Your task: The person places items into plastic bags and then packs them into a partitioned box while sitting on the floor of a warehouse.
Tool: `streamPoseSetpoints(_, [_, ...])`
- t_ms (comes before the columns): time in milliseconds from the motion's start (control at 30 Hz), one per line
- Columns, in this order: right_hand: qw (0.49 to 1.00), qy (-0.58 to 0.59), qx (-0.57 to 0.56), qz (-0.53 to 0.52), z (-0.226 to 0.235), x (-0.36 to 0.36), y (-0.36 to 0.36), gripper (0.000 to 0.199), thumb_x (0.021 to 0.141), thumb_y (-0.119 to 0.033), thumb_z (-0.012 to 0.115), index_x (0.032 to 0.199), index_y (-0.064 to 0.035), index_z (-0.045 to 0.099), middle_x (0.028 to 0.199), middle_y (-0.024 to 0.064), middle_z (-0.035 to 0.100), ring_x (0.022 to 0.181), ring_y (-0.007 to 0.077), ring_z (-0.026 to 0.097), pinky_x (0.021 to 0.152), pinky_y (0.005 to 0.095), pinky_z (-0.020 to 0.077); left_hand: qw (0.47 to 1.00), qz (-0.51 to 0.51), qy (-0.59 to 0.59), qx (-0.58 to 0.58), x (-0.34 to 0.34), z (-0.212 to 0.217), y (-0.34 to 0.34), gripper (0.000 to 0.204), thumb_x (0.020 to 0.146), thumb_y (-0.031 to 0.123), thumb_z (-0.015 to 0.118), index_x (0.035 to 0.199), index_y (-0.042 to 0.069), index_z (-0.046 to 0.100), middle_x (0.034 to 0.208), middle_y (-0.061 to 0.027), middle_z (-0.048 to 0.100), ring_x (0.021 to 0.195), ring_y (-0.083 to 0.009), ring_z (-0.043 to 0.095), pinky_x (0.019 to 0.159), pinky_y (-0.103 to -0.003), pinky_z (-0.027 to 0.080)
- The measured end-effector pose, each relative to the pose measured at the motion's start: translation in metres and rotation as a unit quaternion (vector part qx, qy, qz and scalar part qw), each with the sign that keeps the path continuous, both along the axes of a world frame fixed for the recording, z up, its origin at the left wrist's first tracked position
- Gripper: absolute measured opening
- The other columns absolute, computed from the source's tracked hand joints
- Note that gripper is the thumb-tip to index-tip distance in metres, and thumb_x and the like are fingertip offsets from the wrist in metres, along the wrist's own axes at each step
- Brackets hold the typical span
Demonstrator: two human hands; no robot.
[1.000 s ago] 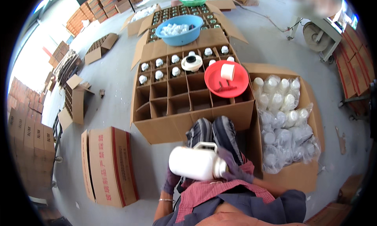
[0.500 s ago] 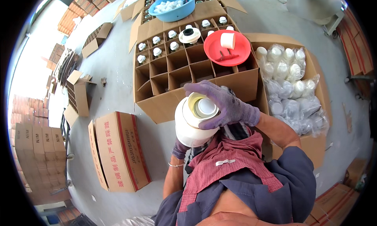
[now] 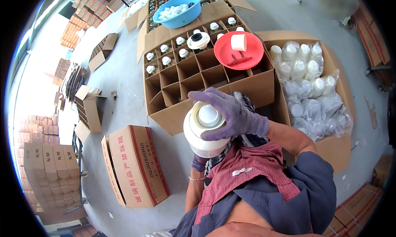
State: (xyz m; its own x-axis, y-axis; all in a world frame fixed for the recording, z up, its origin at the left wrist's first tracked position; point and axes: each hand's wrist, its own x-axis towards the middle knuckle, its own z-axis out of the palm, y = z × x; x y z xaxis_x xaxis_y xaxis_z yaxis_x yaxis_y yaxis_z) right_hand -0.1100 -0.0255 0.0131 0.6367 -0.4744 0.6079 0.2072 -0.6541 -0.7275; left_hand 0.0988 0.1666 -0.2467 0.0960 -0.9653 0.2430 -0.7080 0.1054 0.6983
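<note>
Head view shows the right hand (image 3: 239, 115), in a purple glove, with thumb and fingers curled around the neck of a white container (image 3: 205, 146), about its white cap (image 3: 209, 115). The left hand (image 3: 199, 163) (its fingers are hidden, so I cannot tell their grip) sits beneath. The container is over the lap, near the divided carton (image 3: 251, 92), on which a red bowl (image 3: 254, 47) rests.
</note>
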Motion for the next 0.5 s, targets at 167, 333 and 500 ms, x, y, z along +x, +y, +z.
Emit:
streamPoseSetpoints(167, [0.996,-0.017,0.048,-0.075,-0.002,-0.003,-0.016,0.081,0.072,-0.034,0.082,0.137,-0.0020,0.046,0.114,0.0140,0.058,0.105,0.0291,0.059,0.093,0.0373,0.0466,0.999,0.017,-0.033,-0.014,0.006,-0.009,0.007,0.062,0.083,0.024,0.075,0.139,0.013,0.051,0.139,-0.0086,0.054,0.127,-0.0272,0.052,0.107,-0.042,0.040])
streamPoseSetpoints(333, [0.993,-0.049,-0.002,-0.103,-0.005,-0.006,-0.022,0.078,0.071,-0.037,0.083,0.130,0.0006,0.050,0.111,0.0167,0.059,0.101,0.0304,0.060,0.090,0.0379,0.0486,0.988,-0.029,-0.154,-0.017,-0.006,-0.002,-0.023,0.066,0.086,0.033,0.073,0.144,0.014,0.046,0.147,-0.0080,0.047,0.136,-0.0260,0.043,0.113,-0.042,0.033])
streamPoseSetpoints(500, [0.994,-0.052,0.038,-0.085,-0.012,-0.016,-0.016,0.074,0.075,-0.031,0.079,0.133,0.0006,0.048,0.117,0.0154,0.055,0.105,0.0268,0.056,0.095,0.0368,0.0437,0.982,-0.028,-0.183,-0.030,0.016,-0.017,-0.038,0.065,0.090,0.038,0.066,0.146,0.014,0.043,0.150,-0.0075,0.043,0.137,-0.0262,0.040,0.116,-0.042,0.027])
